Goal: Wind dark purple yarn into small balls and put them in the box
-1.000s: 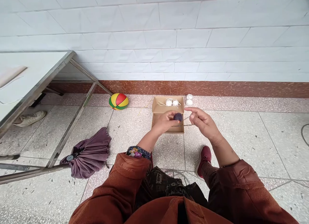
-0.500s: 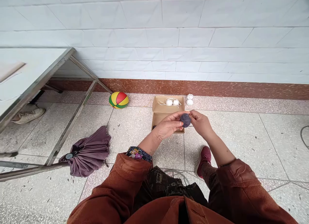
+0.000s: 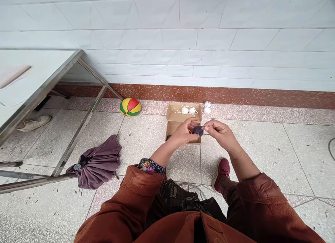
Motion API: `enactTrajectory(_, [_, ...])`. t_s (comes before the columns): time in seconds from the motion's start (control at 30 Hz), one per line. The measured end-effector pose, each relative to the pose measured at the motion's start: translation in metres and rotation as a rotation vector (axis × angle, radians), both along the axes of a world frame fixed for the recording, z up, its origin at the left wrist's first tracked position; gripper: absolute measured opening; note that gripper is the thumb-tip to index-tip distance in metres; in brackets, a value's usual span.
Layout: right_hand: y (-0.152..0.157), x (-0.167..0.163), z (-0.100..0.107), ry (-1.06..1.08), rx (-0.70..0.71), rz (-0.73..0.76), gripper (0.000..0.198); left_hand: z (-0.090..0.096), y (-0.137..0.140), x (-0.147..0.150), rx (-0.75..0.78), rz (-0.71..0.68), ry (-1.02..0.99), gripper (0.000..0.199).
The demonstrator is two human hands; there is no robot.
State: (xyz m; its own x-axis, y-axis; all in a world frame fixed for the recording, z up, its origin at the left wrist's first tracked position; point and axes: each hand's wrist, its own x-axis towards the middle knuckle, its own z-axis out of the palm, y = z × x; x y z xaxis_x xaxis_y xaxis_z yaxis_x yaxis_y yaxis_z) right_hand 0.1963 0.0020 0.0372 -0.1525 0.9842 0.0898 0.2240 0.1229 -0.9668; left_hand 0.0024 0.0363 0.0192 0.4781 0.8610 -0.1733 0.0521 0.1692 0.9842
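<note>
A small ball of dark purple-grey yarn (image 3: 198, 130) is held in front of me, over the near right part of an open cardboard box (image 3: 171, 127). My left hand (image 3: 184, 132) grips the ball from its left side, thumb below and fingers above. At the ball's right edge, my right hand (image 3: 219, 132) pinches the yarn strand between thumb and fingertips. White yarn balls (image 3: 185, 110) with loose strands lie on the box's raised lid. A dark item shows at the box's left inner corner, partly hidden by my left hand.
More white yarn balls (image 3: 207, 110) sit on the floor right of the box. A colourful ball (image 3: 130, 107) rests by the wall. A folded purple umbrella (image 3: 99, 162) lies beside the metal-framed table (image 3: 78, 141). Another person's shoe (image 3: 35, 123) shows under the table.
The yarn ball has turned and shifted slightly left and sits deeper in my left hand. My right hand has drawn slightly away from the left, fingers pinched at the strand.
</note>
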Motion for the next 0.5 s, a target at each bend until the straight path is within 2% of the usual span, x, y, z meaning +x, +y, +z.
enactTrajectory(0.1, [0.007,0.005,-0.009,-0.026,-0.027,-0.145,0.027,0.005,-0.006,0.002,-0.035,-0.165,-0.148,0.083])
enactTrajectory(0.17, [0.010,0.006,-0.019,-0.080,-0.071,-0.169,0.029,0.005,-0.006,0.002,-0.093,-0.191,-0.265,0.075])
enactTrajectory(0.27, [0.011,0.005,-0.030,-0.229,-0.099,-0.146,0.028,0.000,0.000,0.003,-0.198,-0.072,-0.366,0.050])
enactTrajectory(0.37, [0.007,-0.001,-0.031,-0.322,-0.058,-0.049,0.023,-0.007,0.008,0.002,-0.279,0.104,-0.376,0.040])
enactTrajectory(0.43, [0.003,-0.004,-0.025,-0.286,-0.026,0.070,0.022,-0.010,0.012,0.001,-0.271,0.201,-0.320,0.038])
enactTrajectory(0.5, [-0.001,-0.006,-0.016,-0.200,-0.014,0.168,0.021,-0.010,0.014,0.000,-0.196,0.243,-0.196,0.037])
